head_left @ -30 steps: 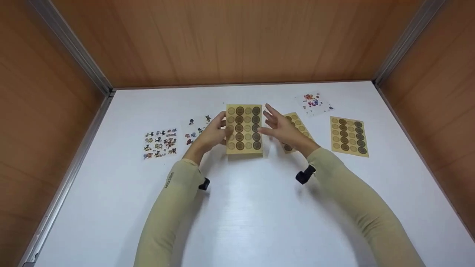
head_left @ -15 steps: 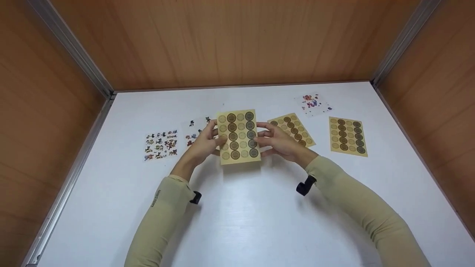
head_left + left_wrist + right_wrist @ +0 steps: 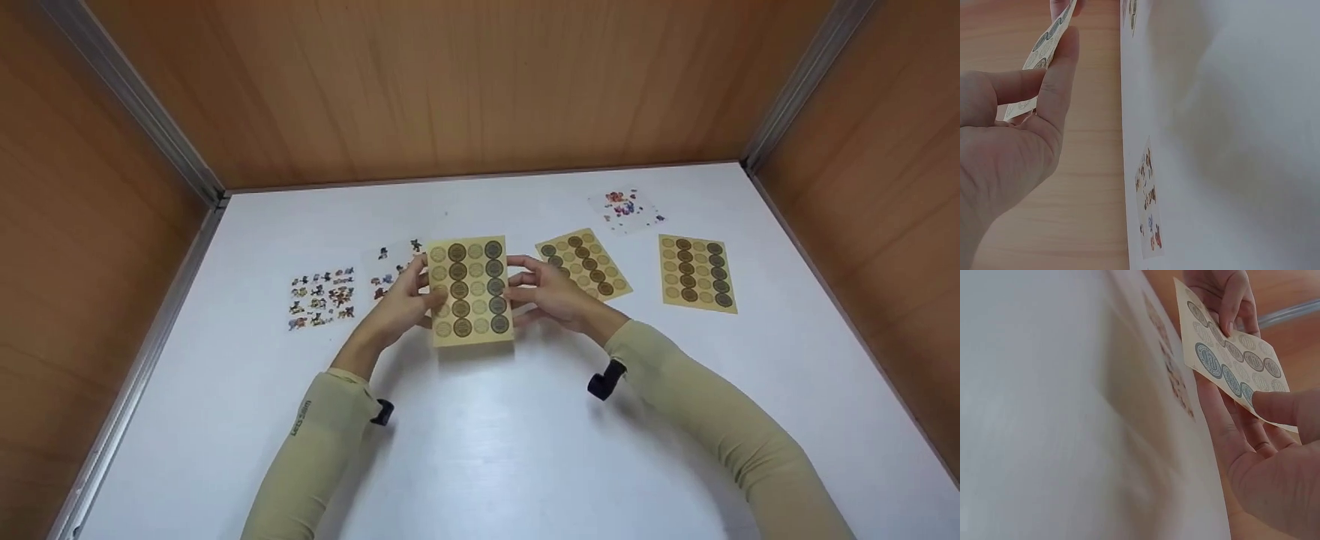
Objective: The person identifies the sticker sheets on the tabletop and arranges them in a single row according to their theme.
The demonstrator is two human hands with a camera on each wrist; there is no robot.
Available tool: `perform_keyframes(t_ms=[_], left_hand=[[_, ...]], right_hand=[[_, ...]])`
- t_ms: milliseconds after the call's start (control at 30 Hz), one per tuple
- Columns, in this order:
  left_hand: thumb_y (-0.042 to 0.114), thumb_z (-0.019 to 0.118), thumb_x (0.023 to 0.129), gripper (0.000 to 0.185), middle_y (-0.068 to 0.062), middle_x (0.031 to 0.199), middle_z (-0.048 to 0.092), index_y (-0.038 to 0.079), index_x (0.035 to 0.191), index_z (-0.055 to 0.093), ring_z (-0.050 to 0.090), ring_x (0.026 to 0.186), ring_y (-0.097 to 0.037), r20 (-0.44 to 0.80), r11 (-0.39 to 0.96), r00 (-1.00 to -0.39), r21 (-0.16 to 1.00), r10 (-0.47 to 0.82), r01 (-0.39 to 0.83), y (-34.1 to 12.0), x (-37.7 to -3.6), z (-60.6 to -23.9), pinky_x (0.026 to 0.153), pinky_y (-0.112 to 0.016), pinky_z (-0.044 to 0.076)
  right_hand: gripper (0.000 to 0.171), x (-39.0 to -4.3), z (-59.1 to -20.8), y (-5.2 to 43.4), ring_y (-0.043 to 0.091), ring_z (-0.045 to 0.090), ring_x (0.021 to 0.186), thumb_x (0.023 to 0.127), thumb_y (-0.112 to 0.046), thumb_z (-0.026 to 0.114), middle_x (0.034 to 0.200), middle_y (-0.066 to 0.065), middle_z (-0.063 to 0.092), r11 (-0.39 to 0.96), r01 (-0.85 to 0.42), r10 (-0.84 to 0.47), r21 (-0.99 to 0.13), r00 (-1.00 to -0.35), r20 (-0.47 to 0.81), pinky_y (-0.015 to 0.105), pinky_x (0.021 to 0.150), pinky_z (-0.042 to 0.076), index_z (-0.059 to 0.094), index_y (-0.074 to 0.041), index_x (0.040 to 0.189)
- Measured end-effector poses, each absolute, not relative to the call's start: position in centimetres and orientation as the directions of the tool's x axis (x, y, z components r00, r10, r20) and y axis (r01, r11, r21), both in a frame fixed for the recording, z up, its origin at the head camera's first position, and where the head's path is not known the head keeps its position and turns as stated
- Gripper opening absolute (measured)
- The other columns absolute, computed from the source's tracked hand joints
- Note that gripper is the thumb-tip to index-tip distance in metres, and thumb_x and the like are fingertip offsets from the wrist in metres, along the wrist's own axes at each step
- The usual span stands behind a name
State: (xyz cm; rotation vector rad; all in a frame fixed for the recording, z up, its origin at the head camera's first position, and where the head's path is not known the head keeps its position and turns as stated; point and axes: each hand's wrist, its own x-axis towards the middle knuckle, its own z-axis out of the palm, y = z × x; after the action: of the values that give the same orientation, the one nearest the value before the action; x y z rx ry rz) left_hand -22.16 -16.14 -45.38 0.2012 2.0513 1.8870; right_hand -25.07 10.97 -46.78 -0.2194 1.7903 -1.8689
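Observation:
A tan sticker sheet [image 3: 469, 292] with columns of round stickers, some pale and some dark, is held up over the white table between both hands. My left hand [image 3: 401, 304] pinches its left edge, thumb on the front and fingers behind. On the opposite edge my right hand [image 3: 551, 294] grips it the same way. In the right wrist view the right thumb lies on the front of the sticker sheet [image 3: 1235, 354], with fingers underneath. The left wrist view shows the sheet [image 3: 1044, 56] nearly edge-on between the left thumb and fingers.
Two more tan sticker sheets lie to the right, one tilted [image 3: 585, 262] and one straighter [image 3: 697, 274]. A clear sheet with colourful stickers [image 3: 626, 210] sits behind them. On the left are two cartoon sticker sheets, one outer [image 3: 321, 300] and one partly covered [image 3: 382, 270]. Wooden panels [image 3: 480, 90] enclose the table.
The right hand has closed onto the sheet's right edge, where its fingers were spread beside it. Both hands have brought the sheet a little left and nearer the body.

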Motion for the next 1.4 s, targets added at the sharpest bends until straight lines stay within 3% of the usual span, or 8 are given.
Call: perform_keyframes(t_ms=[533, 800, 967, 1100, 1233, 1300, 1400], left_hand=[[0.003, 0.055, 0.102, 0.06, -0.019, 0.124, 0.059, 0.02, 0.155, 0.031, 0.071, 0.089, -0.03, -0.264, 0.193, -0.917, 0.958, 0.299, -0.212, -19.7, -20.6, -46.5, 0.072, -0.046, 0.062], [0.003, 0.06, 0.099, 0.058, -0.021, 0.125, 0.056, 0.014, 0.15, 0.036, 0.069, 0.09, -0.029, -0.342, 0.343, -0.911, 0.905, 0.229, -0.253, -22.1, -19.4, -46.7, 0.074, -0.045, 0.062], [0.004, 0.064, 0.097, 0.061, -0.023, 0.122, 0.056, 0.011, 0.15, 0.035, 0.07, 0.09, -0.03, -0.377, 0.385, -0.905, 0.878, 0.194, -0.284, -23.6, -18.4, -47.1, 0.075, -0.045, 0.062], [0.004, 0.07, 0.092, 0.067, -0.024, 0.117, 0.057, 0.007, 0.149, 0.033, 0.07, 0.088, -0.03, -0.377, 0.405, -0.908, 0.87, 0.183, -0.28, -24.9, -17.3, -47.2, 0.073, -0.045, 0.062], [0.005, 0.074, 0.09, 0.076, -0.022, 0.108, 0.062, 0.006, 0.151, 0.029, 0.071, 0.083, -0.027, -0.361, 0.456, -0.92, 0.851, 0.15, -0.26, -25.8, -16.6, -47.3, 0.067, -0.041, 0.062], [0.006, 0.076, 0.089, 0.079, -0.021, 0.105, 0.065, 0.006, 0.151, 0.028, 0.071, 0.08, -0.026, -0.355, 0.475, -0.925, 0.843, 0.135, -0.254, -26.2, -16.4, -47.4, 0.064, -0.038, 0.06], [0.008, 0.079, 0.088, 0.081, -0.019, 0.101, 0.067, 0.006, 0.15, 0.027, 0.071, 0.077, -0.024, -0.355, 0.492, -0.929, 0.831, 0.107, -0.261, -26.7, -16.0, -47.6, 0.062, -0.036, 0.059]], right_hand=[[0.059, -24.1, -49.1, 7.5, 0.03, 0.072, 0.09, 0.096, 0.003, 0.064, 0.118, 0.018, 0.06, 0.054, 0.278, -0.51, -0.959, -0.818, -0.266, 0.046, 0.073, 0.063, 0.043, -0.012, 0.149], [0.095, -23.0, -50.3, 3.9, 0.025, 0.07, 0.09, 0.088, 0.01, 0.069, 0.11, 0.015, 0.065, 0.123, 0.251, -0.498, -0.96, -0.822, -0.278, 0.042, 0.071, 0.063, 0.017, -0.022, 0.161], [0.107, -21.8, -50.8, 1.8, 0.028, 0.071, 0.085, 0.085, 0.013, 0.068, 0.107, 0.015, 0.064, 0.142, 0.206, -0.528, -0.968, -0.812, -0.25, 0.043, 0.067, 0.064, 0.008, -0.026, 0.163], [0.107, -20.7, -51.1, 0.1, 0.025, 0.07, 0.073, 0.085, 0.012, 0.07, 0.104, 0.013, 0.063, 0.19, 0.089, -0.563, -0.978, -0.806, -0.183, 0.04, 0.059, 0.063, 0.007, -0.024, 0.164], [0.106, -19.9, -51.0, -1.3, 0.018, 0.067, 0.067, 0.086, 0.008, 0.073, 0.105, 0.009, 0.067, 0.272, -0.138, -0.628, -0.952, -0.775, -0.067, 0.035, 0.054, 0.061, 0.006, -0.015, 0.164], [0.105, -19.7, -50.8, -1.8, 0.013, 0.067, 0.071, 0.086, 0.006, 0.074, 0.104, 0.007, 0.069, 0.31, -0.245, -0.653, -0.919, -0.757, -0.019, 0.031, 0.058, 0.06, 0.007, -0.011, 0.164], [0.103, -19.4, -50.7, -2.5, 0.008, 0.067, 0.082, 0.086, 0.002, 0.076, 0.105, 0.004, 0.071, 0.362, -0.346, -0.678, -0.866, -0.735, 0.011, 0.025, 0.076, 0.058, 0.008, -0.008, 0.163]])
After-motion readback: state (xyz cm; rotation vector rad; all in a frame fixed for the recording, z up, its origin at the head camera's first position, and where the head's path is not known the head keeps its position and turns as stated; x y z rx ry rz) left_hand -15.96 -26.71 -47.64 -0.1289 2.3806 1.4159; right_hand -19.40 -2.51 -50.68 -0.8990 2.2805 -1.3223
